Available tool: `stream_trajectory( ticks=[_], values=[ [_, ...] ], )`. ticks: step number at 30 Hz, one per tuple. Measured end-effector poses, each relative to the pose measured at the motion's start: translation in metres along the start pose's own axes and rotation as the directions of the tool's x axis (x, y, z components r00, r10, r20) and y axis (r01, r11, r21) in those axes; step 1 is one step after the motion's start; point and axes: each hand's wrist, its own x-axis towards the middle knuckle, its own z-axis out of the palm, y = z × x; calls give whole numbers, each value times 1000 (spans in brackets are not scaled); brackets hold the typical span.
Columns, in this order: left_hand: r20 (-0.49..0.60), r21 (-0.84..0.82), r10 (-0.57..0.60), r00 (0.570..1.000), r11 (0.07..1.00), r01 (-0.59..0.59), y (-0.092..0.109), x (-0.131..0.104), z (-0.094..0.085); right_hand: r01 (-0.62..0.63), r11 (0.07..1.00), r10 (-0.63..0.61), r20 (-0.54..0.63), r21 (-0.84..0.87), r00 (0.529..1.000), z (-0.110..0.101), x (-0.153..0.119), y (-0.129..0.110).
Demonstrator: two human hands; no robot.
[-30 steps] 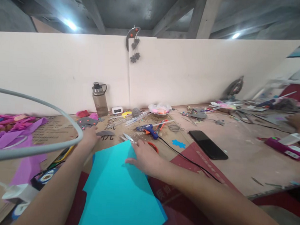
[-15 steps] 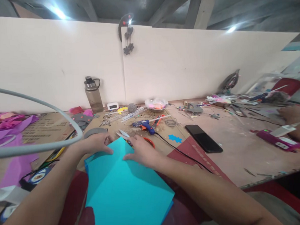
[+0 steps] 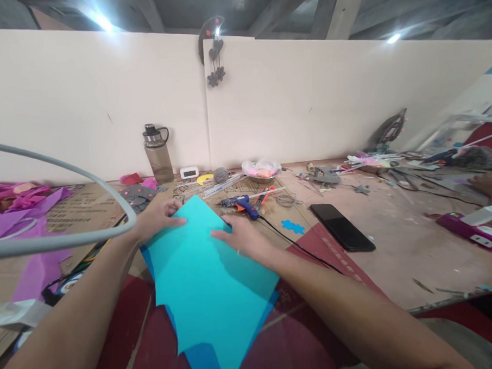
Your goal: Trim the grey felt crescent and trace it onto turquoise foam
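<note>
Turquoise sheets (image 3: 213,281), with darker blue edges showing beneath, lie at the front centre with one corner pointing away from me. My left hand (image 3: 158,219) grips the upper left edge, thumb on top and fingers behind. On the upper right edge, my right hand (image 3: 244,236) holds the same sheets, thumb on top, its other fingers mostly hidden. Just beyond them are a blue glue gun (image 3: 243,205) and orange-handled pliers (image 3: 265,196). A blue flower-shaped cutout (image 3: 293,227) lies to the right of my right hand.
A black phone (image 3: 342,227) lies right of centre. A bottle (image 3: 157,156) and a bowl (image 3: 262,170) stand near the white partition. A grey hoop (image 3: 84,237) arches over the left side. Another person's hand (image 3: 490,184) is at the far right.
The sheets' far corner has moved up and slightly left, covering the scissors. Their near edges now show cut-in steps and more dark blue. Both hands still hold the edges.
</note>
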Motion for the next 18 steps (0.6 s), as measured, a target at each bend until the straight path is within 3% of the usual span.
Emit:
stream_trajectory(
  ticks=[3, 6, 9, 11, 14, 18],
  values=[
    [-54, -296, -117, 992, 950, 96, -2, 0, -9, -80, 975, 94, -57, 207, 994, -20, 8, 0],
    [-92, -471, -199, 976, 872, 134, -7, -1, -13, -151, 953, 177, -79, 264, 981, -48, 11, 6],
    [-133, -620, -242, 961, 777, 110, -12, 1, -14, -104, 931, 70, 106, 349, 992, -71, 11, 19],
    [-156, -690, -243, 957, 720, 70, -16, 3, -14, -122, 869, 54, 153, 480, 987, -76, 11, 27],
    [-113, -759, -205, 972, 650, 49, -20, 3, -13, -100, 741, 151, -20, 664, 988, -73, 15, 32],
    [73, -771, -142, 987, 620, 146, -23, 1, -9, -16, 630, 254, -186, 777, 949, -68, 22, 33]
  ],
)
